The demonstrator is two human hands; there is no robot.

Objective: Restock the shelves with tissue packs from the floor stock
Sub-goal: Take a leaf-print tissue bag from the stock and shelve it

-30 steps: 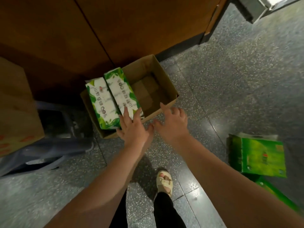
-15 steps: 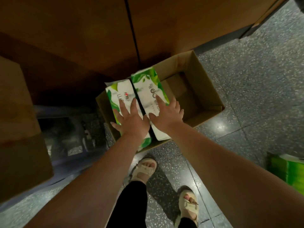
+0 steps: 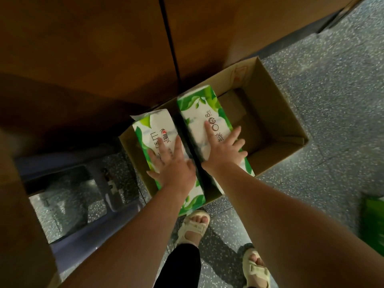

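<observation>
Head view, nearest first: at six o'clock two feet in pale sandals stand on the speckled floor, with a blurred green pack at four o'clock by the frame's edge. Both bare forearms reach forward toward the centre. The left hand lies flat, fingers straight and spread, on the left tissue pack; it holds nothing. The right hand lies likewise, fingers splayed, pressing on the right tissue pack, curled round nothing. Both green-and-white packs sit side by side in the left half of an open cardboard box on the floor; its right half shows bare cardboard. At nine o'clock a bluish plastic crate stands beside the box. Beyond, from ten to one o'clock, rises a brown wooden panel.
</observation>
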